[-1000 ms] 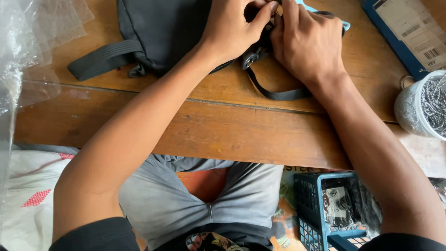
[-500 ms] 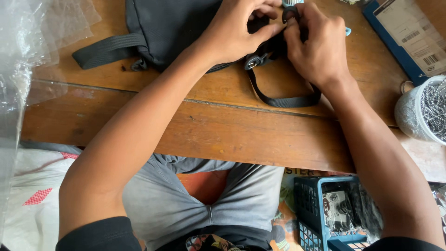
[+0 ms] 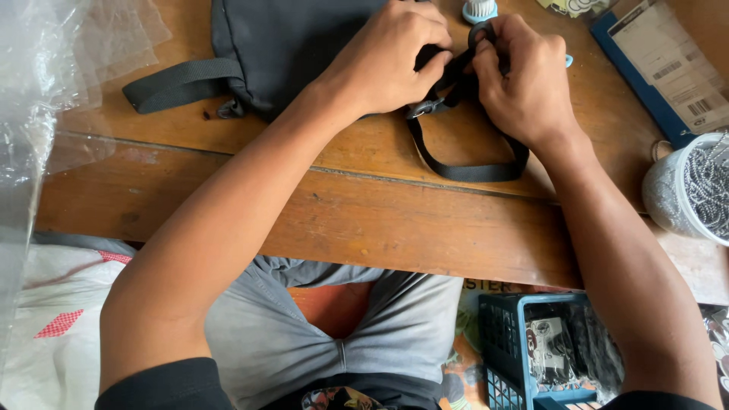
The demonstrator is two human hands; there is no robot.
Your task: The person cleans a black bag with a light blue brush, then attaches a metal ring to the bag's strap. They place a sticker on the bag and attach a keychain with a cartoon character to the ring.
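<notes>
Black strap (image 3: 463,168) of the bag (image 3: 296,45) is pinched by both hands, left hand (image 3: 387,61) and right hand (image 3: 520,83), on the tabletop (image 3: 364,212).

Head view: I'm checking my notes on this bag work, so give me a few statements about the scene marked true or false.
1. Both hands are on the black strap at the bag's edge. True: the left hand and right hand pinch the strap by the bag.
2. The strap hangs off the table's front edge. False: its loop lies flat on the wooden table.
3. A blue basket sits on the table. False: the basket is below the table, by the person's legs.
4. A cup of metal chain stands at the right. True: the cup is at the table's right edge.
</notes>
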